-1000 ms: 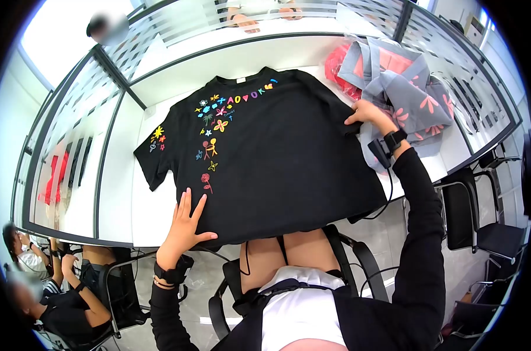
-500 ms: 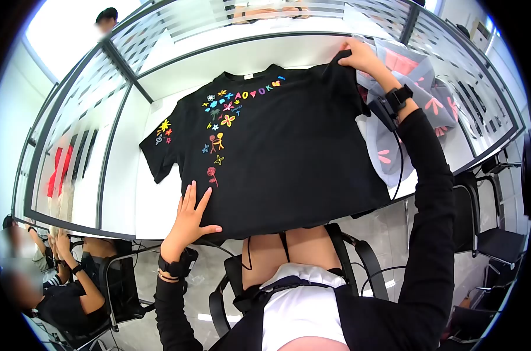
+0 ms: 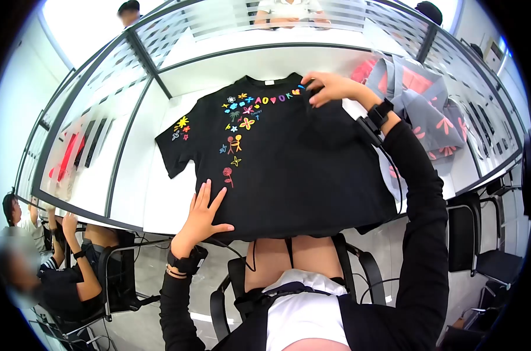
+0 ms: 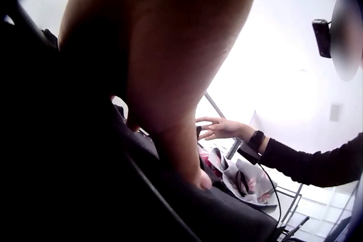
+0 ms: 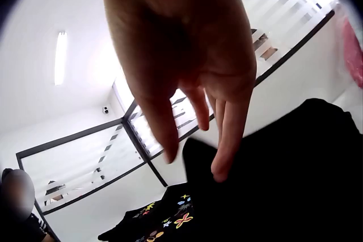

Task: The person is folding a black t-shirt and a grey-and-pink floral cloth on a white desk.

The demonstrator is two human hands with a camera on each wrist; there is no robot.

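Observation:
A black T-shirt (image 3: pixel 289 175) with colourful printed flowers, figures and letters lies spread face up, its right-hand sleeve side turned inward over the front. My left hand (image 3: pixel 201 216) rests flat on its lower left edge, fingers spread. Near the collar, my right hand (image 3: pixel 333 88) hangs over the turned-in cloth beside the last printed letters. In the right wrist view, the thumb and fingers (image 5: pixel 227 151) stand apart, with a raised black fold (image 5: pixel 198 157) right at the fingertips. Part of the shirt's right shoulder is hidden under the right hand and forearm.
A grey bag with pink flowers (image 3: pixel 432 123) sits at the right, with pink plastic (image 3: pixel 364 70) behind it. Partition panels (image 3: pixel 230 52) frame the white desk (image 3: pixel 134 199). Cables trail from both wrists, and another person (image 3: pixel 60 269) sits at the lower left.
The right hand gripped the sleeve, lifted it up, and carried it inward to the left near the collar, turning that side over. Thumb and fingers now stand apart. The left hand stays on the shirt.

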